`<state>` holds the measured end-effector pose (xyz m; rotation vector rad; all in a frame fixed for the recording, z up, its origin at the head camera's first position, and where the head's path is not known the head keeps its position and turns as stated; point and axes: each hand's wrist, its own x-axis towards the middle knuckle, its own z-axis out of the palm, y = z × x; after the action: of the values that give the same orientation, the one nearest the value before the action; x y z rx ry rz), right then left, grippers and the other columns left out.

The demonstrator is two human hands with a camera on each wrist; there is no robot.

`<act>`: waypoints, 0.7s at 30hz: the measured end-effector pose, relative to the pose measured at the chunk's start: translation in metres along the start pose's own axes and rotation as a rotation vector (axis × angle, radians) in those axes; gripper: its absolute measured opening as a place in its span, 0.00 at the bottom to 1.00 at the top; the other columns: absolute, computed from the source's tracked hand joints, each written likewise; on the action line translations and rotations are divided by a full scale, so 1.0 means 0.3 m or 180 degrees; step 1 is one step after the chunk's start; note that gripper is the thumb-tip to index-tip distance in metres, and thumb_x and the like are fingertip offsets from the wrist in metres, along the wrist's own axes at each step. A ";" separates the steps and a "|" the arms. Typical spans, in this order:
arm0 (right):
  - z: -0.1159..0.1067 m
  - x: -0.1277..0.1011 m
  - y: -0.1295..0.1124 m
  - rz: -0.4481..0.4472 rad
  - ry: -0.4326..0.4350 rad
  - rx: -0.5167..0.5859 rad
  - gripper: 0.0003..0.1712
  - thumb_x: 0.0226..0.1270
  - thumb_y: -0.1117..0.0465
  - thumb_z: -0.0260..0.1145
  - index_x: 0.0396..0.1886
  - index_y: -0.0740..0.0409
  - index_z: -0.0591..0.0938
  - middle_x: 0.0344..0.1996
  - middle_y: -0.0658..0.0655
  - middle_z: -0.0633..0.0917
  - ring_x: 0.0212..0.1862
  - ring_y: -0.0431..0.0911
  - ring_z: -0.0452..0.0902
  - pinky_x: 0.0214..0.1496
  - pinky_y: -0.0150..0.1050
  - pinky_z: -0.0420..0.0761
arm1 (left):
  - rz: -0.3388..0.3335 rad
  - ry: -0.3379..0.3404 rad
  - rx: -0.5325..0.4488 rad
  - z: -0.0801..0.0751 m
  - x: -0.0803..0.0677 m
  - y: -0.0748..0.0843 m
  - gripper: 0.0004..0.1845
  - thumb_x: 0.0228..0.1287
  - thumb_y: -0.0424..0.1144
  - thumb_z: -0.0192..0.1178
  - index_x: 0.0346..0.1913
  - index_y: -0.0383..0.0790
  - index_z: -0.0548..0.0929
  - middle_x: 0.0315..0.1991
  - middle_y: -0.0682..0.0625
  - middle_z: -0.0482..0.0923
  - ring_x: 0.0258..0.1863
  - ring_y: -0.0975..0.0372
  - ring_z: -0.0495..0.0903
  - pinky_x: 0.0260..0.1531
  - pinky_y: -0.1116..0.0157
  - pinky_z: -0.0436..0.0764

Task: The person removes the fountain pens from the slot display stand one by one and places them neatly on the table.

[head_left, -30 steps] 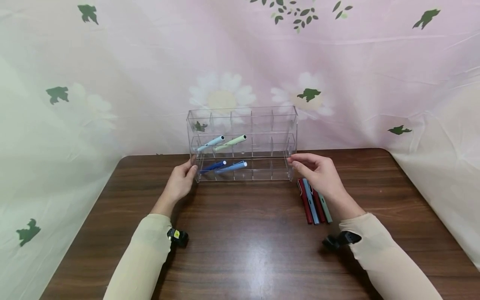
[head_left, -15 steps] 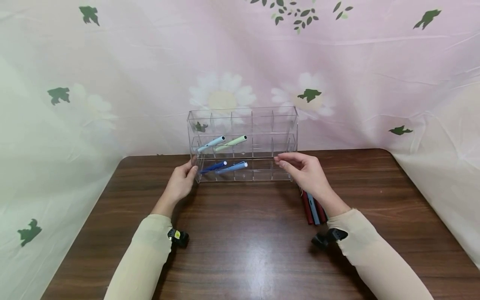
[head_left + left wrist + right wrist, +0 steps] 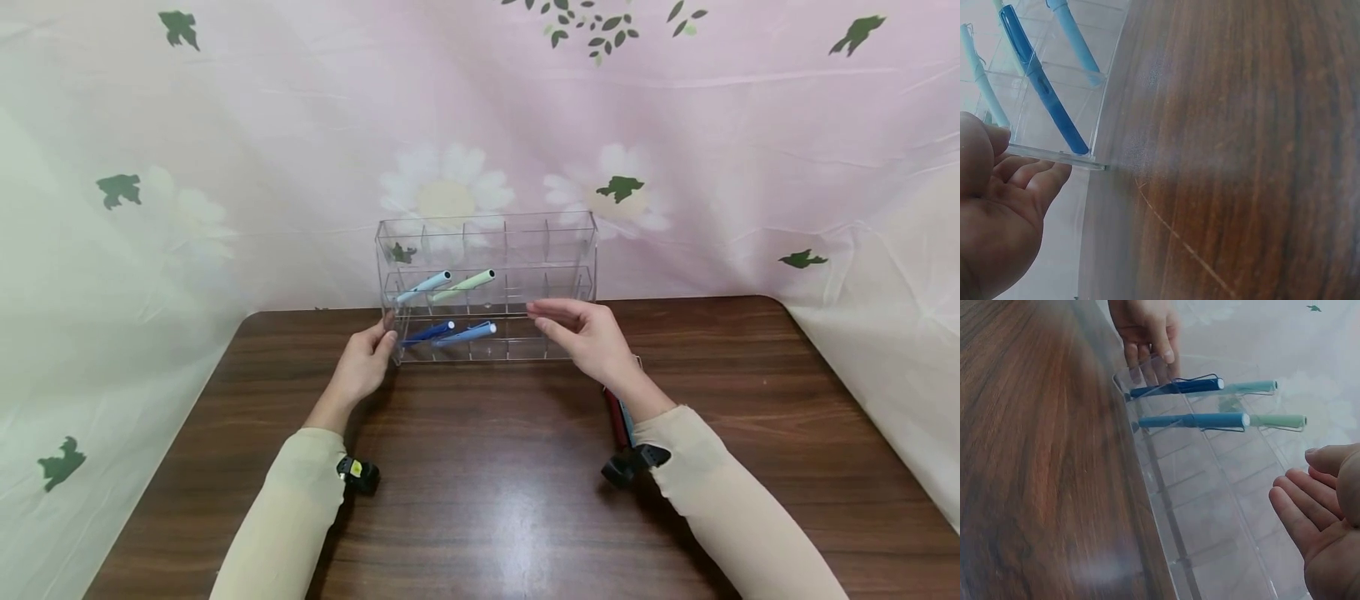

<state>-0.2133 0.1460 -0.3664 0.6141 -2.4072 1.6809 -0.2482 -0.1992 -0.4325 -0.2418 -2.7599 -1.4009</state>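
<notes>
We logged a clear acrylic pen organizer [image 3: 487, 287], three tiers, standing at the table's [image 3: 480, 500] far edge; four pens lay slanted in its left compartments: dark blue [image 3: 427, 333], blue [image 3: 465, 334], light blue [image 3: 422, 287], pale green [image 3: 461, 285]. Our left hand [image 3: 362, 367] touched its left end, fingers relaxed. Our right hand [image 3: 585, 337] hovered before it, fingers spread, holding nothing.

Both arms reach forward, the left hand [image 3: 362, 363] with fingers loosely extended, the right hand [image 3: 585, 333] hovering flat and relaxed.
</notes>
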 end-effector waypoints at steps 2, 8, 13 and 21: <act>0.014 0.006 -0.002 -0.0034 -0.0014 -0.0026 0.17 0.64 0.68 0.64 0.53 0.68 0.80 0.49 0.64 0.84 0.50 0.56 0.81 0.45 0.26 0.80 | 0.0005 0.0008 0.0014 0.000 0.000 -0.001 0.25 0.75 0.44 0.46 0.71 0.43 0.63 0.65 0.42 0.68 0.65 0.52 0.67 0.64 0.51 0.66; 0.052 0.022 0.004 -0.0053 -0.0051 -0.0034 0.18 0.65 0.68 0.64 0.54 0.68 0.80 0.49 0.65 0.84 0.50 0.55 0.81 0.45 0.26 0.79 | 0.0040 0.0027 0.0024 -0.001 0.000 -0.001 0.25 0.75 0.44 0.46 0.71 0.42 0.63 0.66 0.42 0.67 0.65 0.52 0.66 0.65 0.51 0.65; 0.094 0.036 0.069 0.0024 -0.0123 0.0034 0.19 0.65 0.65 0.64 0.56 0.64 0.79 0.51 0.61 0.83 0.52 0.52 0.81 0.49 0.32 0.80 | 0.0018 0.0039 0.0003 0.000 0.000 -0.003 0.25 0.75 0.44 0.46 0.71 0.42 0.64 0.65 0.41 0.69 0.65 0.52 0.67 0.64 0.51 0.66; 0.149 0.053 0.125 -0.0013 -0.0111 0.0099 0.20 0.64 0.59 0.67 0.55 0.56 0.81 0.51 0.53 0.84 0.52 0.43 0.81 0.52 0.35 0.80 | 0.0026 0.0007 0.0002 0.000 0.001 -0.009 0.25 0.75 0.44 0.46 0.70 0.41 0.64 0.65 0.41 0.68 0.65 0.51 0.67 0.64 0.51 0.66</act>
<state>-0.2379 0.1118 -0.4097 0.6576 -2.4060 1.7231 -0.2489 -0.2008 -0.4347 -0.2512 -2.7541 -1.3977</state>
